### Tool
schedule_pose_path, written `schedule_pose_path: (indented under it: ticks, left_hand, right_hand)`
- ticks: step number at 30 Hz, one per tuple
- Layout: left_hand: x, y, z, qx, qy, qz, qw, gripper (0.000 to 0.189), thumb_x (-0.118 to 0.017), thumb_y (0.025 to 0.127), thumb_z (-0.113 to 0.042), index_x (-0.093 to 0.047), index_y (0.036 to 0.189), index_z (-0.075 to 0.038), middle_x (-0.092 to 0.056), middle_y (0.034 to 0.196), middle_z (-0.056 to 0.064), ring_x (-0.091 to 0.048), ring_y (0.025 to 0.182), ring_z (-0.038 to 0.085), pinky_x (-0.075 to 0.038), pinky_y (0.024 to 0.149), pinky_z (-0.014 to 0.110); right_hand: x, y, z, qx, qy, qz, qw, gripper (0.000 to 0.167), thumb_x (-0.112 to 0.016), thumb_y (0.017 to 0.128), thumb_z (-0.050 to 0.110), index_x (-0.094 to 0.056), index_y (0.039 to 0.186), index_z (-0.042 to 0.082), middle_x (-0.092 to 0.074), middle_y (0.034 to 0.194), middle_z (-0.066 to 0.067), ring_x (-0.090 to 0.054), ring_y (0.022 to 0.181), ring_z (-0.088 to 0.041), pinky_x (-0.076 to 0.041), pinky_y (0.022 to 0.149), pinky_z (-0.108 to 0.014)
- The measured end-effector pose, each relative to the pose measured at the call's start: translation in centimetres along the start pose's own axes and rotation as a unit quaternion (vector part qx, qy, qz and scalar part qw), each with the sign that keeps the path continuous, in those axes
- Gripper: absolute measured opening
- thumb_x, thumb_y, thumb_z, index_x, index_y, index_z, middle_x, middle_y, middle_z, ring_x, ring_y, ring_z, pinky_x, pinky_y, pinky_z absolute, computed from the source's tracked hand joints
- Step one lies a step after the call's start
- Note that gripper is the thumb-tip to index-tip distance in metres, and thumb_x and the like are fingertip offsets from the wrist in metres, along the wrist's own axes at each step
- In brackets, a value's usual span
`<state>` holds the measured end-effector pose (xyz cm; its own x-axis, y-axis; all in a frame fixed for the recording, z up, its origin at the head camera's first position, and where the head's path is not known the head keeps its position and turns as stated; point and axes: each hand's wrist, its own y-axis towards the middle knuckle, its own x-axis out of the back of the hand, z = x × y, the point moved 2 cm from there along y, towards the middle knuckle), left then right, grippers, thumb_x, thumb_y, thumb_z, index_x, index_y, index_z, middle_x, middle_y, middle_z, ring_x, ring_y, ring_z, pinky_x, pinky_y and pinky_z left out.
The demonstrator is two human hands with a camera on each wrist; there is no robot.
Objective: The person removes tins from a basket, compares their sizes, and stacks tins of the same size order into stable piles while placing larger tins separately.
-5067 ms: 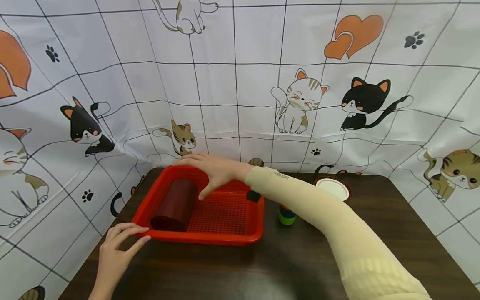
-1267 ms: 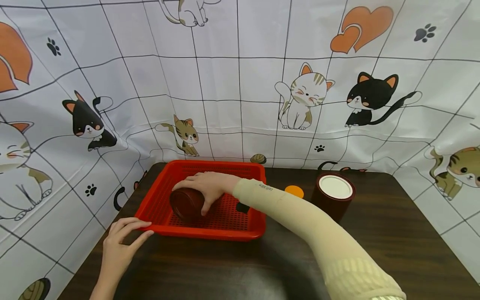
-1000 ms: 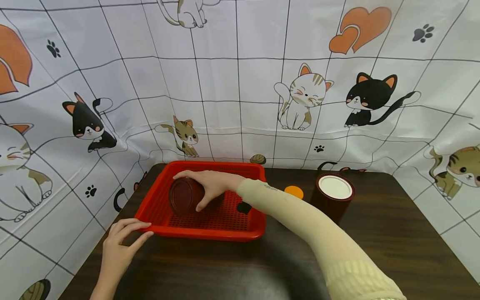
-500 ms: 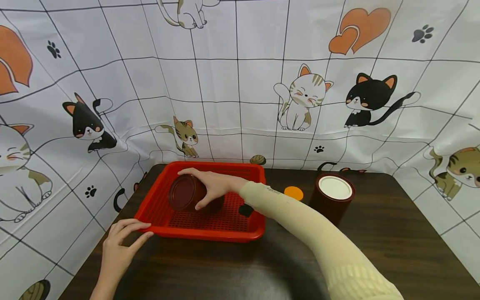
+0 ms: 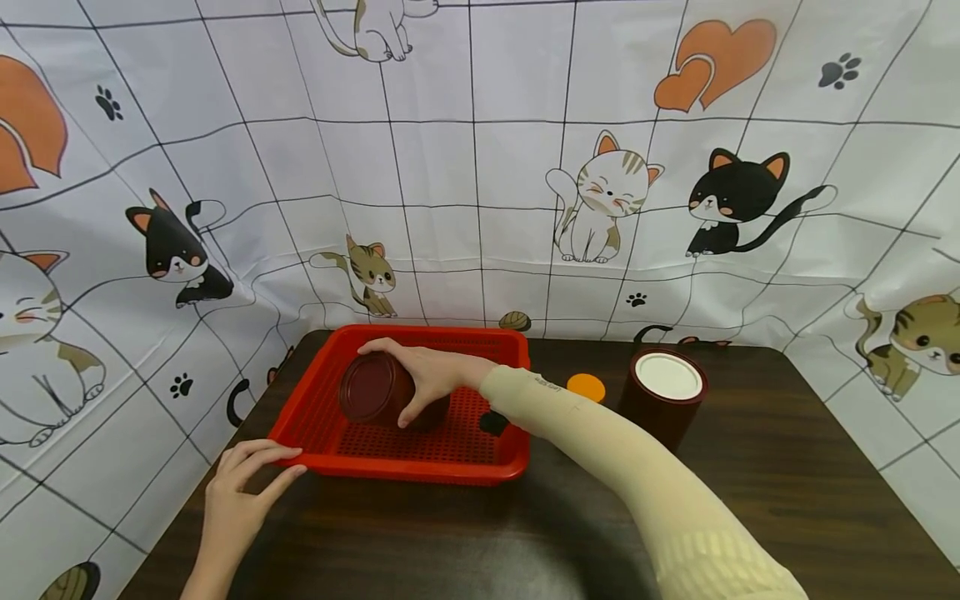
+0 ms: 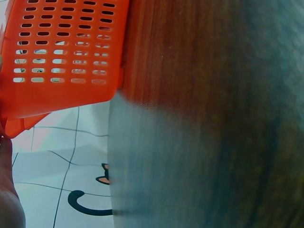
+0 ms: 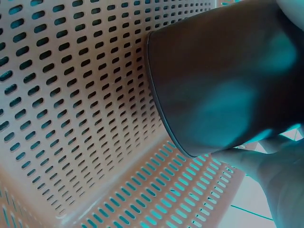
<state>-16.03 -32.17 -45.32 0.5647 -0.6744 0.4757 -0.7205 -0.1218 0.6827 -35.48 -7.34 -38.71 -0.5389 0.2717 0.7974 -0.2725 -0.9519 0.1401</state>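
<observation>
In the head view, my right hand [image 5: 431, 375] grips a dark maroon cylindrical canister [image 5: 365, 390] inside a red plastic basket [image 5: 420, 477]. The canister leans, its round end facing up and to the left. In the right wrist view its smooth side [image 7: 213, 85] fills the upper right, the rimmed end close over the slotted basket floor [image 7: 71, 95]. My left hand [image 5: 236, 500] pinches the basket's near left corner, fingers on the rim and thumb below. The left wrist view shows the basket's slotted side wall [image 6: 66, 47] and part of that hand.
A second maroon canister with a white top [image 5: 669, 377] stands on the dark wooden table [image 5: 780, 467], right of the basket. Beside it an orange round top [image 5: 587, 387] shows behind my right sleeve [image 5: 600, 450]. A cat-print curtain [image 5: 480, 167] hangs behind the table.
About five seconds ago the canister lay along the basket's left side under my reaching right hand; now that hand grips it, turned and tilted. Over the last second it has shifted only slightly.
</observation>
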Motion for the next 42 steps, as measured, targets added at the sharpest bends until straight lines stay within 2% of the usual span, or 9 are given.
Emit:
schedule_pose_path:
  ticks: [5, 12, 21, 28, 34, 39, 42]
  left_hand:
    - [0.0, 0.0, 0.1, 0.023, 0.003, 0.011, 0.9997, 0.042, -0.089, 0.062, 0.004, -0.079, 0.095, -0.020, -0.066, 0.101, -0.003, -0.044, 0.100, -0.007, -0.031, 0.086, 0.010]
    - [0.1, -0.3, 0.1, 0.019, 0.005, 0.008, 0.9998, 0.042, -0.089, 0.062, 0.004, -0.079, 0.095, -0.020, -0.065, 0.101, -0.004, -0.044, 0.101, -0.007, -0.031, 0.086, 0.010]
    - [0.3, -0.7, 0.4, 0.017, 0.006, 0.008, 0.9998, 0.045, -0.089, 0.061, 0.007, -0.079, 0.095, -0.019, -0.066, 0.101, -0.003, -0.044, 0.099, -0.006, -0.031, 0.086, 0.009]
    - [0.1, -0.2, 0.0, 0.019, -0.004, 0.011, 0.9997, 0.043, -0.088, 0.061, 0.007, -0.079, 0.096, -0.017, -0.066, 0.101, -0.003, -0.045, 0.100, -0.006, -0.031, 0.087, 0.009]
    - [-0.1, -0.1, 0.0, 0.023, -0.007, 0.012, 0.9996, 0.043, -0.088, 0.061, 0.008, -0.079, 0.095, -0.017, -0.066, 0.101, -0.004, -0.045, 0.100, -0.006, -0.031, 0.086, 0.009]
    - [-0.1, -0.1, -0.1, 0.023, -0.010, 0.013, 0.9996, 0.042, -0.088, 0.062, 0.007, -0.079, 0.096, -0.016, -0.067, 0.101, -0.002, -0.045, 0.099, -0.006, -0.031, 0.087, 0.009]
    - [0.0, -0.1, -0.1, 0.022, -0.013, 0.012, 0.9996, 0.042, -0.088, 0.062, 0.008, -0.079, 0.096, -0.015, -0.067, 0.101, 0.000, -0.046, 0.098, -0.005, -0.032, 0.087, 0.009]
  right_hand:
    - [0.1, -0.4, 0.4, -0.012, 0.008, -0.015, 0.9998, 0.113, -0.090, 0.071, 0.030, -0.011, 0.152, 0.023, -0.041, 0.147, 0.003, -0.045, 0.132, -0.010, -0.038, 0.111, -0.028]
    - [0.7, -1.0, 1.0, -0.040, 0.024, -0.060, 0.9971, 0.114, -0.090, 0.070, 0.029, -0.012, 0.152, 0.022, -0.045, 0.146, 0.003, -0.049, 0.132, -0.012, -0.042, 0.110, -0.032]
    - [1.8, -2.4, 2.8, -0.077, 0.076, -0.132, 0.9854, 0.113, -0.092, 0.068, 0.029, -0.016, 0.151, 0.025, -0.049, 0.143, 0.002, -0.052, 0.128, -0.012, -0.046, 0.106, -0.033]
    - [3.4, -4.9, 4.9, -0.100, 0.107, -0.186, 0.9716, 0.115, -0.094, 0.065, 0.029, -0.017, 0.151, 0.032, -0.049, 0.143, 0.006, -0.052, 0.129, -0.010, -0.043, 0.110, -0.040]
    - [4.8, -7.5, 7.0, -0.081, 0.123, -0.224, 0.9635, 0.113, -0.093, 0.067, 0.021, -0.017, 0.150, 0.031, -0.049, 0.142, 0.005, -0.052, 0.129, -0.010, -0.043, 0.109, -0.044]
    - [6.0, -10.0, 9.1, -0.063, 0.145, -0.238, 0.9583, 0.112, -0.090, 0.070, 0.013, -0.016, 0.151, 0.033, -0.047, 0.145, 0.004, -0.049, 0.132, -0.010, -0.039, 0.112, -0.045]
    - [6.7, -11.7, 10.3, -0.055, 0.158, -0.249, 0.9540, 0.112, -0.089, 0.070, 0.011, -0.015, 0.152, 0.029, -0.046, 0.146, 0.002, -0.048, 0.133, -0.012, -0.039, 0.112, -0.048]
